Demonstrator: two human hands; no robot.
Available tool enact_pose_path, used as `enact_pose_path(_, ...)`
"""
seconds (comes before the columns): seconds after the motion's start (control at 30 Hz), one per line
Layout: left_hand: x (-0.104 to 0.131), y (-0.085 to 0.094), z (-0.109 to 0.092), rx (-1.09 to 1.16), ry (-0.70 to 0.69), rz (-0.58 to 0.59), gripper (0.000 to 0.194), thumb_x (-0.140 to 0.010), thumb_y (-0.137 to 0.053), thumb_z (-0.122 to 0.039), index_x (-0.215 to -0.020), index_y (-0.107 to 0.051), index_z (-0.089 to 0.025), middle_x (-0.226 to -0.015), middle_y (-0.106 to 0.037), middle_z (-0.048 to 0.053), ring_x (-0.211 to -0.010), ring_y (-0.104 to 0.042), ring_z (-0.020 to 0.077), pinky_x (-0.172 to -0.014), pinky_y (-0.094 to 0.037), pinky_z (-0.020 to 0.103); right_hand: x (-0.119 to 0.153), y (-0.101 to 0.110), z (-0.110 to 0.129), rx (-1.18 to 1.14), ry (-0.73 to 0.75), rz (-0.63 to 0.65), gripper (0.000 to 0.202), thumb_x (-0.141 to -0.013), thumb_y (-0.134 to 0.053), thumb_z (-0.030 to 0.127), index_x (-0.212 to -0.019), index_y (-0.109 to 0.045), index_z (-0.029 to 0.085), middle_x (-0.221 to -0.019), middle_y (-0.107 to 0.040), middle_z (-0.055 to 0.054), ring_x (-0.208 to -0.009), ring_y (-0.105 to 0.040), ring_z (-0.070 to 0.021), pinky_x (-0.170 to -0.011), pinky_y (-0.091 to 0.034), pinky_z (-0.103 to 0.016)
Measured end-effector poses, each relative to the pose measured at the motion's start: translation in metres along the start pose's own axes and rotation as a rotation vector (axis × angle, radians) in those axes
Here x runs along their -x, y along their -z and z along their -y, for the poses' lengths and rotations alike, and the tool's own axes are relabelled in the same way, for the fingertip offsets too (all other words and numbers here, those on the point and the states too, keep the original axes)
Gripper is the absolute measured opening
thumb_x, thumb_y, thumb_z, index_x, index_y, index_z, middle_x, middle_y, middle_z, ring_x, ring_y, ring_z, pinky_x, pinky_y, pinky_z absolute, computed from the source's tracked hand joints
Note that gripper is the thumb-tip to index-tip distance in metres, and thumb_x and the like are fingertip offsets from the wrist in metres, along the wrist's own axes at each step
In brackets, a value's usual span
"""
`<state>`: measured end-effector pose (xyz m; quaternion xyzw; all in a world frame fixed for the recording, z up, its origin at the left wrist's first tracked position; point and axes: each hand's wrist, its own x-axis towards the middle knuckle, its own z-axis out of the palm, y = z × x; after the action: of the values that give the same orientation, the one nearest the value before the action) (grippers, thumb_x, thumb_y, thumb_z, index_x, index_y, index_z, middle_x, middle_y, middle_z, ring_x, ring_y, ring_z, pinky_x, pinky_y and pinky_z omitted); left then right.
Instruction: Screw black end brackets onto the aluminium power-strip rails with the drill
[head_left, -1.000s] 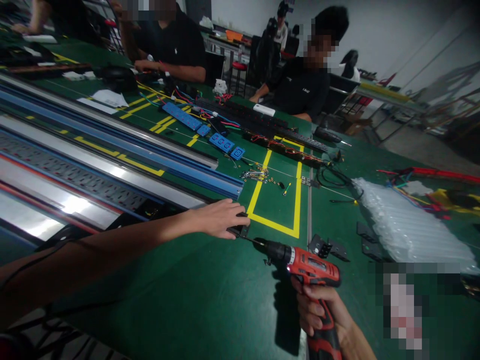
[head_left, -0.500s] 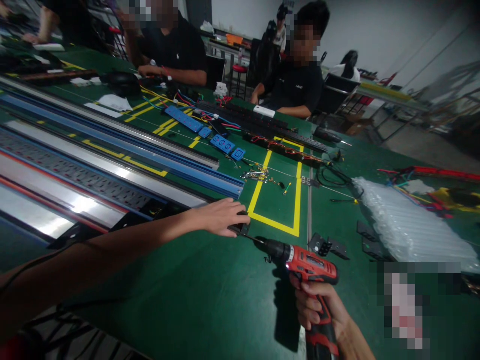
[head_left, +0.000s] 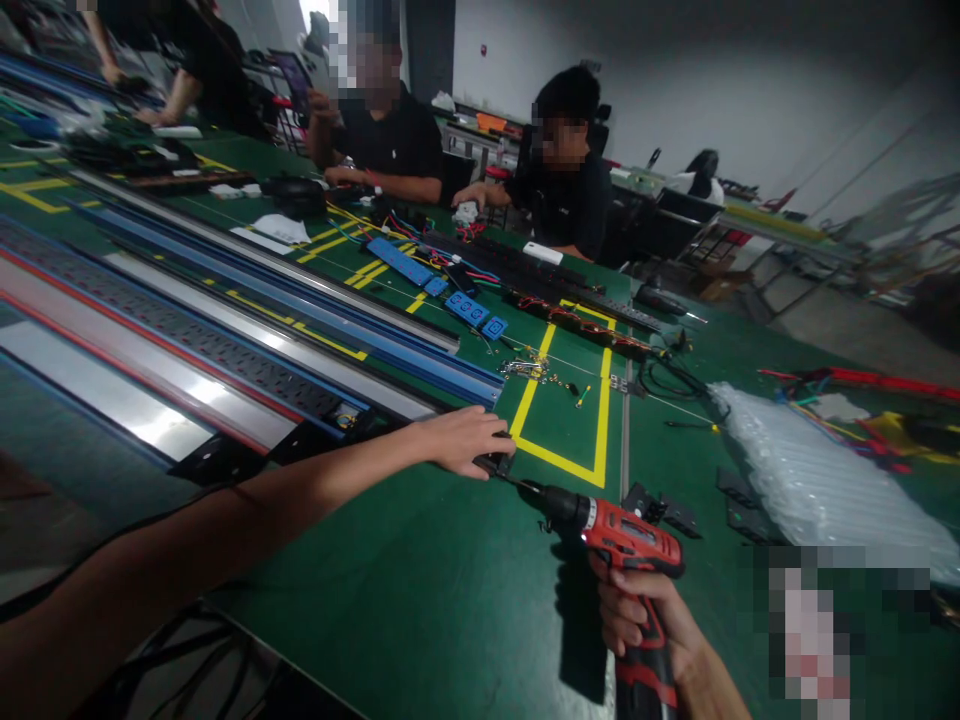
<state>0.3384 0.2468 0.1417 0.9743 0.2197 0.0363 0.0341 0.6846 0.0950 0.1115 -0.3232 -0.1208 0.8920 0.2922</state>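
My right hand (head_left: pixel 637 610) is wrapped round the grip of a red and black cordless drill (head_left: pixel 637 540), its bit pointing left. The bit's tip meets a small black bracket (head_left: pixel 495 462) at the end of a long metal rail (head_left: pixel 390 395). My left hand (head_left: pixel 469 440) is closed over that bracket, fingers curled on it and partly hiding it. A light on the drill is lit. Just beyond, a small pile of screws (head_left: pixel 525 368) lies by the yellow tape outline (head_left: pixel 602 430).
More rails and panels (head_left: pixel 247 410) lie to the left. Blue socket modules (head_left: pixel 401 262) and wires are farther back. Black brackets (head_left: pixel 679 515) and a bubble-wrapped bundle (head_left: pixel 825 480) are at the right. People in dark shirts sit across the green table (head_left: pixel 420 590).
The view has shifted, so the table's things appear a little lower and to the right. Both hands keep their holds. A person across the table now reaches toward a small white item.
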Motion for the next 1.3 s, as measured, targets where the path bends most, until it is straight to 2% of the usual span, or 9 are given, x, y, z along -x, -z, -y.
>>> enact_pose_path(0.3, 0.001, 0.0, 0.0, -0.015, -0.003, 0.004, 0.047, -0.084, -0.068, -0.046, -0.123, -0.054, -0.024, -0.113, -0.058, 0.01, -0.096, -0.055, 0.0244, -0.077, -0.037, 0.034, -0.002, -0.003, 0.003, -0.007, -0.019, 0.006, 0.008, -0.081, -0.066, 0.022, -0.083, -0.06, 0.017, -0.046, -0.029, 0.013, -0.038, -0.021, -0.0066, -0.045, -0.044, -0.024)
enact_pose_path(0.47, 0.001, 0.0, 0.0, -0.001, 0.02, 0.0, 0.046, -0.082, -0.069, -0.046, -0.121, -0.056, -0.024, -0.111, -0.059, 0.008, -0.096, -0.054, 0.0239, -0.079, -0.036, 0.032, -0.003, -0.002, 0.0, -0.004, -0.007, -0.002, 0.006, -0.082, -0.063, 0.018, -0.086, -0.064, 0.014, -0.046, -0.032, 0.012, -0.039, -0.023, -0.0064, -0.045, -0.046, -0.025)
enact_pose_path(0.63, 0.001, -0.002, 0.0, 0.04, 0.035, -0.023, 0.045, -0.082, -0.068, -0.045, -0.12, -0.057, -0.025, -0.108, -0.059, 0.007, -0.096, -0.053, 0.024, -0.08, -0.035, 0.032, -0.004, -0.003, -0.006, -0.018, 0.039, 0.005, 0.012, -0.084, -0.061, 0.021, -0.091, -0.067, 0.013, -0.047, -0.032, 0.012, -0.039, -0.022, -0.006, -0.044, -0.045, -0.024)
enact_pose_path(0.87, 0.0, -0.005, -0.001, -0.033, 0.044, -0.017, 0.05, -0.084, -0.066, -0.05, -0.127, -0.055, -0.027, -0.108, -0.059, 0.009, -0.092, -0.054, 0.0244, -0.077, -0.035, 0.033, -0.002, -0.004, -0.016, 0.029, 0.126, -0.048, 0.018, -0.083, -0.064, 0.022, -0.098, -0.07, 0.014, -0.049, -0.033, 0.011, -0.04, -0.022, -0.0064, -0.044, -0.044, -0.025)
enact_pose_path(0.97, 0.004, -0.007, -0.001, -0.09, 0.013, -0.078, 0.051, -0.085, -0.066, -0.051, -0.131, -0.053, -0.032, -0.12, -0.057, 0.01, -0.099, -0.054, 0.0261, -0.079, -0.035, 0.034, 0.0, -0.004, -0.021, 0.036, 0.158, -0.081, 0.016, -0.081, -0.067, 0.022, -0.096, -0.07, 0.015, -0.049, -0.03, 0.011, -0.041, -0.022, -0.0066, -0.045, -0.043, -0.026)
enact_pose_path(1.07, 0.009, -0.01, -0.001, -0.177, -0.066, -0.147, 0.04, -0.089, -0.063, -0.05, -0.124, -0.057, -0.033, -0.134, -0.052, 0.011, -0.111, -0.052, 0.0275, -0.086, -0.035, 0.037, 0.004, -0.002, -0.024, 0.051, 0.197, -0.139, 0.014, -0.077, -0.07, 0.02, -0.09, -0.069, 0.016, -0.05, -0.03, 0.011, -0.044, -0.023, -0.0073, -0.048, -0.042, -0.027)
enact_pose_path(1.17, 0.012, -0.012, -0.005, -0.21, -0.074, -0.176, 0.035, -0.09, -0.062, -0.049, -0.119, -0.058, -0.03, -0.139, -0.05, 0.01, -0.12, -0.048, 0.0269, -0.093, -0.034, 0.04, 0.008, 0.003, -0.025, 0.051, 0.266, -0.173, 0.022, -0.072, -0.073, 0.022, -0.093, -0.069, 0.019, -0.051, -0.026, 0.011, -0.045, -0.02, -0.0072, -0.048, -0.04, -0.028)
enact_pose_path(1.3, 0.011, -0.013, -0.013, -0.23, -0.062, -0.197, 0.03, -0.087, -0.069, -0.041, -0.113, -0.059, -0.03, -0.14, -0.051, 0.005, -0.127, -0.044, 0.0245, -0.099, -0.031, 0.04, 0.012, 0.014, -0.029, 0.044, 0.369, -0.206, 0.034, -0.068, -0.076, 0.025, -0.1, -0.068, 0.022, -0.051, -0.016, 0.013, -0.045, -0.013, -0.007, -0.046, -0.037, -0.026)
